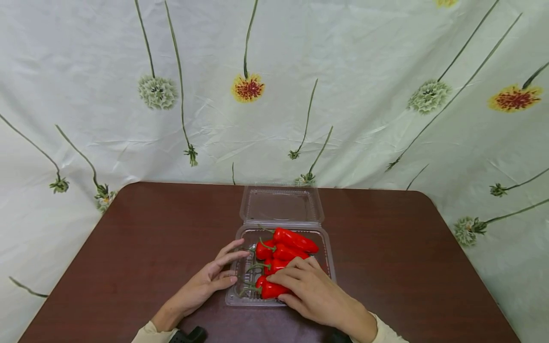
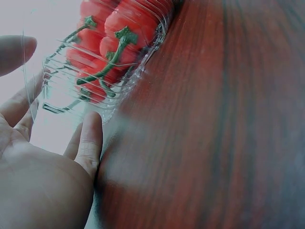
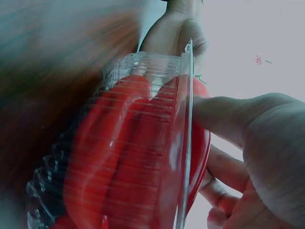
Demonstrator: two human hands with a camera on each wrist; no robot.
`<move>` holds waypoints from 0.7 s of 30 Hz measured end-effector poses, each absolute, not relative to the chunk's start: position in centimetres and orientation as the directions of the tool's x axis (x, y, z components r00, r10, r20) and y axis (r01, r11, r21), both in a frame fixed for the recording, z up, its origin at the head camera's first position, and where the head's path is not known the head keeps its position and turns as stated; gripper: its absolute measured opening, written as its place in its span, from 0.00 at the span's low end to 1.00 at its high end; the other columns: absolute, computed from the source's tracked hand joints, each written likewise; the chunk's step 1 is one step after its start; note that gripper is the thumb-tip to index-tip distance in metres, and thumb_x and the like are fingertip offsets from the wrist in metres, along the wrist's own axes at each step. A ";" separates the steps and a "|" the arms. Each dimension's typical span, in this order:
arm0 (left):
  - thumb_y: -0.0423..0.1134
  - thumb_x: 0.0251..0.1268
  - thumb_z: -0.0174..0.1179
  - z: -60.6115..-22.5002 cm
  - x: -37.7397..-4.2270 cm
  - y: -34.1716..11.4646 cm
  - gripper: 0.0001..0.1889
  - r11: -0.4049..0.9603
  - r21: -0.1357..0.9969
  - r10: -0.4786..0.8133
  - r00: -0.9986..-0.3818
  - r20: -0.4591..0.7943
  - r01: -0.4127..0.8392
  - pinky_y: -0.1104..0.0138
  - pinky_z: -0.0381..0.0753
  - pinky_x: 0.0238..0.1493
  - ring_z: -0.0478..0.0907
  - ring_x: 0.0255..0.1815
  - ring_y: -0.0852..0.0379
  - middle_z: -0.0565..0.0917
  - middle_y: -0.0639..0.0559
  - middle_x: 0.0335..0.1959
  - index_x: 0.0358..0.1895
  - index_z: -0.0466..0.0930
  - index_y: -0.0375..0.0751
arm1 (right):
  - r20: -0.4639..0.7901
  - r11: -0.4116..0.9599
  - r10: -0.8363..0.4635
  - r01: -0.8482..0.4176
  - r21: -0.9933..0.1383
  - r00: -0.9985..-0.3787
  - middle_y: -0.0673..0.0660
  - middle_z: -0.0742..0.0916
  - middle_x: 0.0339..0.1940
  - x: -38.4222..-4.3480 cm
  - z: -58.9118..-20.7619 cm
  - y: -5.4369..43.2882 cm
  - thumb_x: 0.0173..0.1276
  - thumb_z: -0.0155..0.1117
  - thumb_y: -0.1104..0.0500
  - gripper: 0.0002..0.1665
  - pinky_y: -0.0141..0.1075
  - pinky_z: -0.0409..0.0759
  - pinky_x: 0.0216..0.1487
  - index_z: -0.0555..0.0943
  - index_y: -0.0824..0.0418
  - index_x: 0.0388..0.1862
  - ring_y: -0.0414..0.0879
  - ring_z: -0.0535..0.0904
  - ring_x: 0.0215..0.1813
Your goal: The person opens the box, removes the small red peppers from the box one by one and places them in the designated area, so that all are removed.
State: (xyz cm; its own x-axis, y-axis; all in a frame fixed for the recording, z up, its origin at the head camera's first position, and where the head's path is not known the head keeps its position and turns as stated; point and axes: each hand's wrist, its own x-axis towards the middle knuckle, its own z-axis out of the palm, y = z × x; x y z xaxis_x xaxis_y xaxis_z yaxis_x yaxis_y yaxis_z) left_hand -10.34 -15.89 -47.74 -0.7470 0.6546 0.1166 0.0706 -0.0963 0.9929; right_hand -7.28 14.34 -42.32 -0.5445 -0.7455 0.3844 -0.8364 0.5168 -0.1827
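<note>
Several glossy red peppers (image 1: 296,239) with green stems (image 2: 116,52) lie in a clear plastic clamshell container (image 1: 330,252), stems toward the left. My right hand (image 1: 310,290) reaches over the near right part of it. Its thumb and forefinger hold the nearest red pepper (image 1: 268,288), whose right part is hidden under the hand. In the right wrist view the thumb (image 3: 224,114) crosses the container's rim. At the container's left side is my left hand (image 1: 210,276), fingers spread and loosely straight, fingertips right at the wall, nothing in its grasp.
The container's clear lid (image 1: 280,205) is folded back, away from me, reaching the far edge of the dark brown wooden table (image 1: 171,228). Behind the table hangs a white cloth (image 1: 351,57) printed with flowers.
</note>
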 end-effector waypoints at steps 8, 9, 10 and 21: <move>0.27 0.75 0.50 -47.8 -10.4 -15.9 0.28 -0.095 0.992 0.649 -0.750 0.126 0.084 0.71 0.72 0.62 0.55 0.75 0.72 0.36 0.37 0.81 0.76 0.59 0.33 | 0.384 0.498 -0.728 -0.823 -0.274 -0.568 0.40 0.86 0.51 -7.3 -42.3 14.4 0.68 0.69 0.52 0.21 0.34 0.64 0.50 0.79 0.46 0.59 0.37 0.73 0.50; 0.27 0.75 0.50 -47.9 -10.4 -15.9 0.28 -0.094 0.992 0.648 -0.751 0.126 0.085 0.71 0.72 0.62 0.55 0.75 0.72 0.36 0.37 0.81 0.76 0.60 0.33 | 0.383 0.495 -0.723 -0.818 -0.293 -0.575 0.40 0.85 0.52 -7.3 -42.3 14.4 0.68 0.69 0.52 0.21 0.36 0.65 0.51 0.79 0.47 0.60 0.37 0.73 0.51; 0.27 0.75 0.51 -47.9 -10.4 -15.8 0.28 -0.096 0.992 0.647 -0.752 0.128 0.087 0.71 0.72 0.62 0.55 0.75 0.72 0.36 0.37 0.81 0.76 0.60 0.33 | 0.383 0.492 -0.719 -0.814 -0.309 -0.580 0.41 0.85 0.53 -7.3 -42.3 14.4 0.69 0.68 0.52 0.21 0.38 0.66 0.53 0.78 0.47 0.60 0.38 0.73 0.52; 0.26 0.75 0.49 -47.9 -10.4 -15.9 0.28 -0.097 0.991 0.650 -0.748 0.130 0.088 0.70 0.71 0.64 0.54 0.75 0.72 0.35 0.37 0.81 0.76 0.60 0.34 | 0.366 0.368 -0.673 -0.720 -0.588 -0.643 0.44 0.83 0.61 -7.6 -41.4 14.7 0.72 0.65 0.55 0.23 0.42 0.75 0.66 0.75 0.49 0.65 0.42 0.78 0.64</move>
